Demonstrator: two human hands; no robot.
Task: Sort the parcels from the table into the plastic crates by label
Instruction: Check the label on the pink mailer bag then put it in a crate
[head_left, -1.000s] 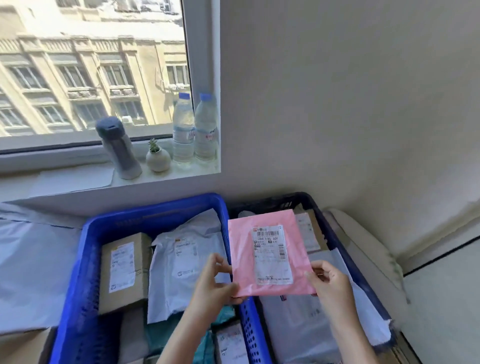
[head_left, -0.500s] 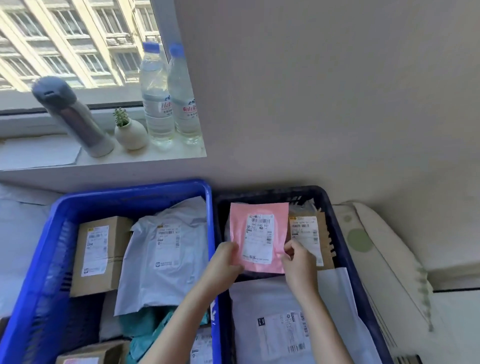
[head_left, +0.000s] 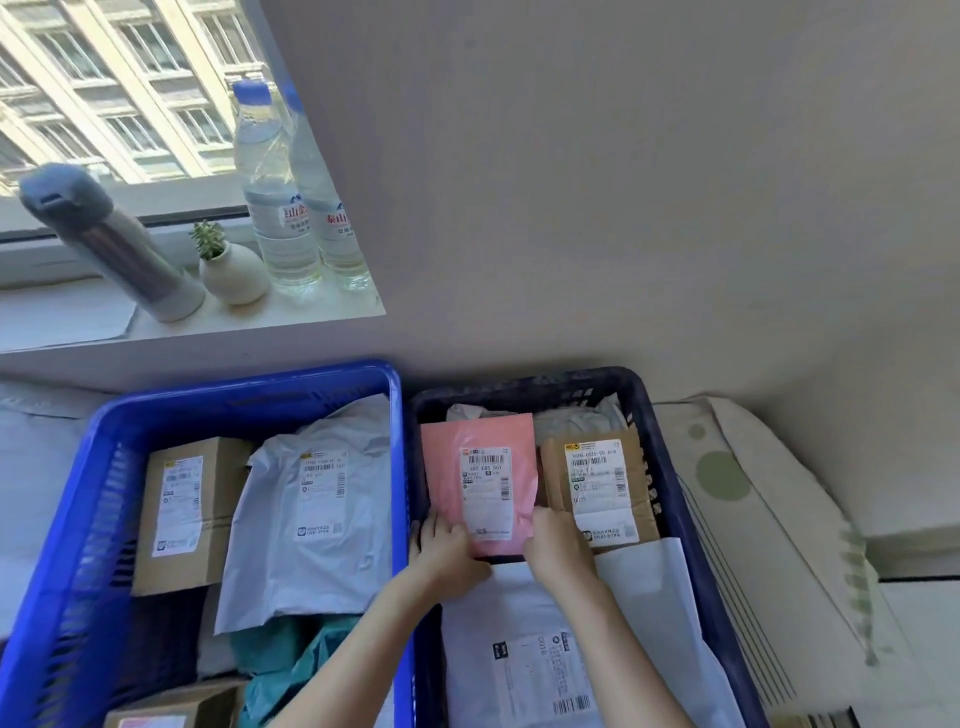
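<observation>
Lowered from where it was held up over the crates' rims a second ago, the pink parcel (head_left: 478, 488) now lies in the far left end of the dark crate (head_left: 524, 382), label up. The left hand (head_left: 449, 551) grips its near left corner and the right hand (head_left: 558, 545) its near right corner, the fingers of both curled onto the edge.

Just beside the parcel on the right lies a brown cardboard parcel (head_left: 600, 488), touching or nearly touching it. Crumpled grey wrapping shows beyond both. On the near side, under the wrists, a large white mailer (head_left: 519, 649) fills the rest of the crate.

Against the dark crate's left wall stands the blue crate (head_left: 239, 397). It holds a cardboard box (head_left: 187, 514), a grey mailer (head_left: 311, 519) and a teal bag (head_left: 291, 654).

The pink parcel is a flat, glossy plastic envelope. Its white label bears barcodes and small print too fine to read in full.

On the windowsill beyond stand two water bottles (head_left: 270, 208), a small potted plant (head_left: 234, 270) and a grey flask (head_left: 114, 244).
</observation>
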